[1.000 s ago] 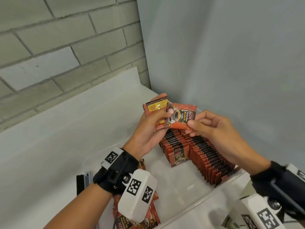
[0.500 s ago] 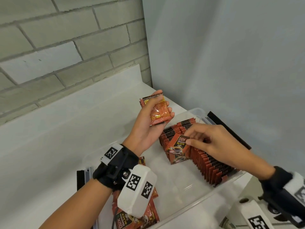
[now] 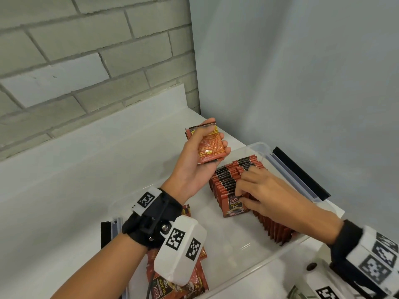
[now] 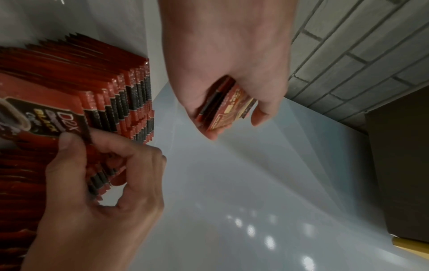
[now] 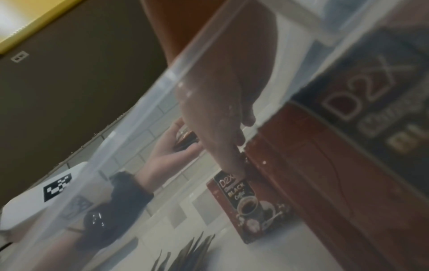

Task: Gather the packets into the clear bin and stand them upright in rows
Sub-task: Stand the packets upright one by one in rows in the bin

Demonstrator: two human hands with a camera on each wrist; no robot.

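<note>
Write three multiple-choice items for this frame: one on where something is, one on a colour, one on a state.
1. Where is the right hand?
A. On the rows of packets in the clear bin
B. On the brick wall
C. Under the counter

2. What is the main colour of the packets?
A. Blue
B. Red with black
C. Green

3. What is the left hand doing?
A. Hanging empty
B. Pressing flat on the counter
C. Holding a small stack of packets above the bin

Answers:
1 A: its fingers pinch the front packet of a row.
2 B: red packs with black bands show in the head and left wrist views.
3 C: its fingers curl round the stack, clear of the rows.
</note>
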